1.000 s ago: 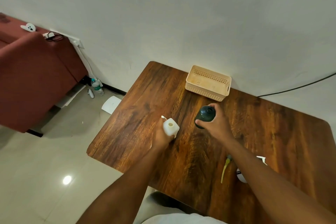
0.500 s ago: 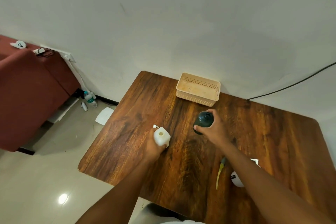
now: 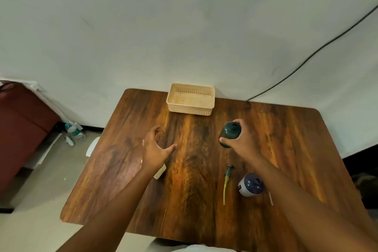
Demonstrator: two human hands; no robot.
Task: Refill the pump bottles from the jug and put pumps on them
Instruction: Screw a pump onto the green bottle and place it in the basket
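Observation:
A dark green bottle (image 3: 229, 133) with no pump stands upright on the wooden table (image 3: 194, 170), and my right hand (image 3: 242, 142) is wrapped around it. My left hand (image 3: 156, 150) hovers open above the table, fingers spread. A white bottle (image 3: 160, 172) sits mostly hidden under my left wrist. A pump with a yellowish tube (image 3: 227, 181) lies flat near my right forearm. Beside it stands a white container with a dark blue top (image 3: 250, 184).
A cream plastic basket (image 3: 191, 99) sits at the table's far edge against the wall. A black cable (image 3: 306, 57) runs up the wall at right. A maroon sofa (image 3: 20, 129) and a water bottle (image 3: 74, 130) on the floor are at left.
My left hand has let go of the white bottle and opened above the table. My right hand stays on the green bottle. The camera has tilted, showing more of the table.

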